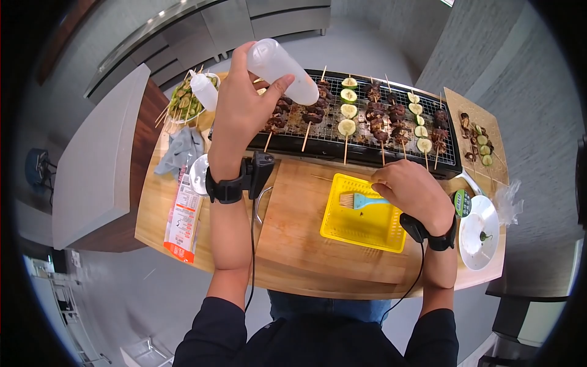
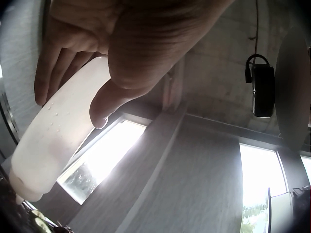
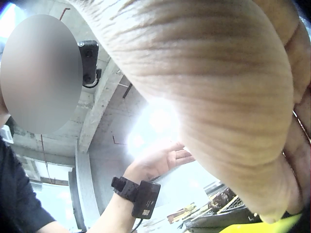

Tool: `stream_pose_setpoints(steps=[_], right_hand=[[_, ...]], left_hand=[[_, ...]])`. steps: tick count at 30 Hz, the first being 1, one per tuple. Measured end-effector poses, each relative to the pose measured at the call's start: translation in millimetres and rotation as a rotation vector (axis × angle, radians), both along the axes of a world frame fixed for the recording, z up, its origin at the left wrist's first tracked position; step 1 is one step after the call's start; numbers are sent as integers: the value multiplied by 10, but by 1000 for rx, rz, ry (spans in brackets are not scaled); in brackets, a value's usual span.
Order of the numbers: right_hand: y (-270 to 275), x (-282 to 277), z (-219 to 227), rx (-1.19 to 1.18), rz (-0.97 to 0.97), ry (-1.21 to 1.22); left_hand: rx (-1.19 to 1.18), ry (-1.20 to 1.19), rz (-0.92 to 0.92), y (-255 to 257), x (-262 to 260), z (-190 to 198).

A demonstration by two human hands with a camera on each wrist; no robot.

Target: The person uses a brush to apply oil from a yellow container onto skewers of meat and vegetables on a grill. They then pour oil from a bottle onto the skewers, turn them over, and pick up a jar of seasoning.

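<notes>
My left hand (image 1: 244, 107) grips a translucent squeeze bottle (image 1: 298, 82), tilted base-up over the left part of the grill (image 1: 449, 153). In the left wrist view the bottle (image 2: 60, 131) points down toward the food, thumb on one side and fingers on the other. Meat skewers (image 1: 313, 115) lie below it on the wire grate, beside skewers of round green slices (image 1: 347, 127). My right hand (image 1: 416, 196), fingers bent, is over the edge of a yellow basket (image 1: 367, 238), near the stick ends; I cannot tell if it pinches one. A blue-handled brush (image 1: 361, 200) lies in the basket.
At left are a bowl of green skewers (image 1: 183, 101), a second squeeze bottle (image 1: 205, 92), a grey cloth (image 1: 180, 151) and a printed packet (image 1: 183, 217). Cooked skewers lie on a board (image 1: 498, 162) at right, near a white plate (image 1: 474, 260). A cutting board (image 1: 293, 232) lies in front.
</notes>
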State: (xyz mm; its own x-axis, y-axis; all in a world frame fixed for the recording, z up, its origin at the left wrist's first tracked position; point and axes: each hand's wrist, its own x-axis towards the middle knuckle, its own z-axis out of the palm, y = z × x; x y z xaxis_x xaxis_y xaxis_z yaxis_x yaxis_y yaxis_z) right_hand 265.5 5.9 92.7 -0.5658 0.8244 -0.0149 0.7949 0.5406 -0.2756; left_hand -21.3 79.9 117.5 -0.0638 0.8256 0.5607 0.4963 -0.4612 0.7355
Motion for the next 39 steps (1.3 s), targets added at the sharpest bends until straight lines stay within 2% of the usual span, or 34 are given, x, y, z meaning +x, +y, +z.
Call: stream_pose_setpoints(steps=[6, 13, 18, 25, 30, 34, 36, 39], right_hand=[[0, 4, -1, -21, -6, -12], [-3, -5, 6, -20, -8, -22], [-10, 0, 6, -20, -10, -21], [-6, -3, 4, -37, -28, -45], [-9, -10, 24, -50, -23, -52], [-11, -8, 21, -25, -8, -49], [-10, -8, 21, -28, -5, -50], [-8, -11, 22, -39, -9, -56]], left_hand=[[21, -65, -36, -55, 6, 66], [3, -7, 1, -9, 34, 18], [-24, -82, -19, -14, 26, 42], [14, -35, -31, 48, 24, -28], [6, -114, -16, 16, 47, 27], [28, -60, -36, 108, 16, -83], [-57, -61, -50, 69, 43, -35], [-27, -105, -64, 58, 51, -20]])
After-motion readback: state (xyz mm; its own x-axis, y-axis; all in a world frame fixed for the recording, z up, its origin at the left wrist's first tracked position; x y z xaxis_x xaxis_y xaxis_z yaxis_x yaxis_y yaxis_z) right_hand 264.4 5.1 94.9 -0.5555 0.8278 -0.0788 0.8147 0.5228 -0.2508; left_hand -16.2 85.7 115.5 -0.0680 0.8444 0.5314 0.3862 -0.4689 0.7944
